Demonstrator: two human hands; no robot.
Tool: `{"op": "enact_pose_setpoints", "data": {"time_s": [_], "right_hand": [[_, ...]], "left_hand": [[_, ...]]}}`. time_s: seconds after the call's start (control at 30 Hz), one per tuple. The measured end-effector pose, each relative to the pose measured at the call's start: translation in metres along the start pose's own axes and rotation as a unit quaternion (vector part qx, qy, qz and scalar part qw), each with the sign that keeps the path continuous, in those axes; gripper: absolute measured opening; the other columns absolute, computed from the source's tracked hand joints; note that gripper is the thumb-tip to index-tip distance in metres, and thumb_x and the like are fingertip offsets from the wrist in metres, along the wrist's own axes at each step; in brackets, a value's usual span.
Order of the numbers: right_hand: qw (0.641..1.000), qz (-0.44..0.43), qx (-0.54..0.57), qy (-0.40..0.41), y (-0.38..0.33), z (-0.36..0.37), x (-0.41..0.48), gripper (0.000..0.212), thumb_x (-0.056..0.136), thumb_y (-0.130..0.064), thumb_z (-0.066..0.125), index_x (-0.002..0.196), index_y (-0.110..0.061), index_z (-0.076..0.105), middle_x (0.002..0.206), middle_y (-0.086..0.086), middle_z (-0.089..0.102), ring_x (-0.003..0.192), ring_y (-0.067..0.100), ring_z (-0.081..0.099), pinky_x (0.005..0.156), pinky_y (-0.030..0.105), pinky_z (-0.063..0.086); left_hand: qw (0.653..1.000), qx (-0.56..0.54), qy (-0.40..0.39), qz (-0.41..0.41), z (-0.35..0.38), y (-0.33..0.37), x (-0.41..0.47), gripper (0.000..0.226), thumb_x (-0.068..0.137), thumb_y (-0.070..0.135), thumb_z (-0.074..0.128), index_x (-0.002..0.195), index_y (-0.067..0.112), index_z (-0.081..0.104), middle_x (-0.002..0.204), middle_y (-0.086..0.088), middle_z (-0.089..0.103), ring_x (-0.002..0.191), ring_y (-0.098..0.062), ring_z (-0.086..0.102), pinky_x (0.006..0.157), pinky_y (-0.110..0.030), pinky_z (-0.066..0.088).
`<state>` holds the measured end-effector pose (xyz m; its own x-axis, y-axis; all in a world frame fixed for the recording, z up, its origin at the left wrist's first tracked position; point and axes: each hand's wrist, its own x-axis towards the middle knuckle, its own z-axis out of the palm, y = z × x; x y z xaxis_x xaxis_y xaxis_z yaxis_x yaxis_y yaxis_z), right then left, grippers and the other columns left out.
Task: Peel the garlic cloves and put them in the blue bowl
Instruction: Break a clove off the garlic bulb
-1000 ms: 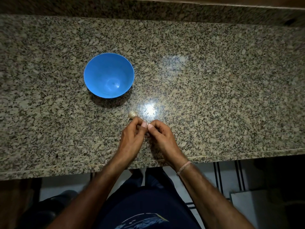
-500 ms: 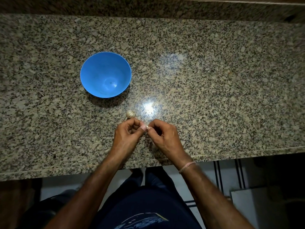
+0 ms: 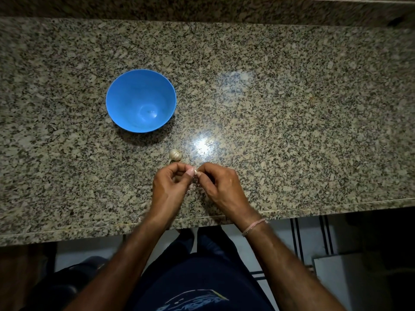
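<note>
A blue bowl (image 3: pixel 125 90) stands on the granite counter, left of centre, and holds nothing that I can see. A small garlic bulb (image 3: pixel 175 154) lies on the counter just in front of the bowl. My left hand (image 3: pixel 168 187) and my right hand (image 3: pixel 221 187) meet fingertip to fingertip close behind the bulb. Between them they pinch a small pale garlic clove (image 3: pixel 195 171), of which only a sliver shows. Fingers hide the rest of the clove.
The speckled granite counter (image 3: pixel 292 131) runs the full width, with its front edge just below my wrists. A raised granite backsplash (image 3: pixel 202 7) borders the far side. Below the edge are a tiled floor and my dark clothing.
My hands have stayed together at the same spot on the counter, with small finger movements on the clove. The view has shifted slightly. Bowl and bulb have not moved.
</note>
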<state>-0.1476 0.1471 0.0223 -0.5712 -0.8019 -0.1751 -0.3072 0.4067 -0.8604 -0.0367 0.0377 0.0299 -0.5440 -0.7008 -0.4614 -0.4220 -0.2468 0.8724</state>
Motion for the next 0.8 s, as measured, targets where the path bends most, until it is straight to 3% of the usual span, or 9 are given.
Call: {"op": "enact_pose_setpoints", "data": {"time_s": [0.07, 0.17, 0.27, 0.37, 0.43, 0.6, 0.73, 0.8], "right_hand": [[0.999, -0.019, -0.035, 0.015, -0.001, 0.003, -0.001, 0.02, 0.105, -0.021, 0.059, 0.085, -0.017, 0.061, 0.069, -0.01, 0.052, 0.06, 0.007, 0.047, 0.054, 0.026, 0.038], [0.998, -0.02, -0.06, 0.028, -0.001, 0.008, -0.004, 0.023, 0.104, -0.019, 0.058, 0.082, -0.019, 0.054, 0.071, -0.009, 0.049, 0.062, 0.011, 0.046, 0.055, 0.032, 0.039], [0.999, 0.005, -0.033, 0.033, 0.0, 0.01, -0.004, 0.023, 0.102, -0.018, 0.059, 0.08, -0.018, 0.055, 0.07, -0.008, 0.052, 0.061, 0.01, 0.047, 0.053, 0.031, 0.04], [0.998, 0.039, 0.029, 0.029, 0.001, 0.009, -0.004, 0.022, 0.102, -0.019, 0.063, 0.08, -0.017, 0.061, 0.068, -0.009, 0.056, 0.058, 0.003, 0.047, 0.054, 0.019, 0.039], [0.997, 0.053, 0.057, 0.03, 0.003, 0.008, -0.005, 0.02, 0.101, -0.019, 0.065, 0.081, -0.017, 0.064, 0.067, -0.009, 0.058, 0.058, 0.002, 0.048, 0.054, 0.017, 0.039], [0.99, 0.094, 0.099, 0.031, 0.007, 0.007, -0.006, 0.021, 0.1, -0.026, 0.067, 0.083, -0.014, 0.068, 0.072, 0.003, 0.065, 0.063, 0.003, 0.051, 0.059, 0.025, 0.044], [1.0, 0.01, -0.014, 0.02, 0.004, 0.005, -0.006, 0.024, 0.103, -0.026, 0.061, 0.081, -0.017, 0.061, 0.07, -0.004, 0.057, 0.062, 0.011, 0.051, 0.056, 0.031, 0.043], [0.998, -0.003, -0.052, 0.028, 0.005, 0.006, -0.004, 0.023, 0.103, -0.023, 0.061, 0.08, -0.016, 0.059, 0.072, -0.005, 0.055, 0.064, 0.014, 0.052, 0.056, 0.032, 0.042]], "left_hand": [[0.995, 0.091, 0.025, 0.031, 0.002, 0.0, 0.0, 0.007, 0.099, 0.019, 0.069, 0.094, 0.017, 0.073, 0.081, 0.003, 0.074, 0.074, -0.001, 0.067, 0.063, -0.01, 0.05], [0.986, 0.153, 0.043, 0.057, 0.002, 0.0, 0.002, 0.015, 0.101, 0.027, 0.065, 0.091, 0.019, 0.072, 0.078, 0.003, 0.07, 0.075, -0.006, 0.063, 0.06, -0.012, 0.048], [0.991, 0.126, 0.021, 0.027, 0.002, -0.009, 0.005, 0.021, 0.103, 0.033, 0.063, 0.091, 0.019, 0.073, 0.079, 0.002, 0.071, 0.072, -0.007, 0.065, 0.063, -0.018, 0.05], [0.998, -0.027, -0.003, -0.065, 0.006, -0.015, 0.005, 0.023, 0.103, 0.034, 0.065, 0.097, 0.014, 0.073, 0.083, -0.008, 0.073, 0.075, -0.019, 0.066, 0.069, -0.036, 0.053], [0.996, -0.064, -0.006, -0.065, 0.008, -0.014, 0.003, 0.014, 0.102, 0.026, 0.067, 0.105, 0.012, 0.071, 0.092, -0.012, 0.076, 0.084, -0.024, 0.071, 0.075, -0.037, 0.058], [0.999, 0.039, -0.005, 0.02, 0.003, -0.008, 0.002, 0.004, 0.095, 0.012, 0.073, 0.095, 0.015, 0.074, 0.085, -0.004, 0.075, 0.081, -0.019, 0.072, 0.068, -0.022, 0.059], [0.999, 0.051, -0.014, -0.011, 0.003, -0.014, 0.005, 0.005, 0.098, 0.021, 0.07, 0.096, 0.019, 0.074, 0.089, -0.002, 0.076, 0.089, -0.022, 0.074, 0.081, -0.041, 0.064], [0.997, 0.08, -0.019, -0.015, 0.005, -0.015, 0.005, 0.009, 0.101, 0.024, 0.065, 0.099, 0.02, 0.073, 0.092, 0.0, 0.076, 0.091, -0.017, 0.073, 0.08, -0.037, 0.063]]}}
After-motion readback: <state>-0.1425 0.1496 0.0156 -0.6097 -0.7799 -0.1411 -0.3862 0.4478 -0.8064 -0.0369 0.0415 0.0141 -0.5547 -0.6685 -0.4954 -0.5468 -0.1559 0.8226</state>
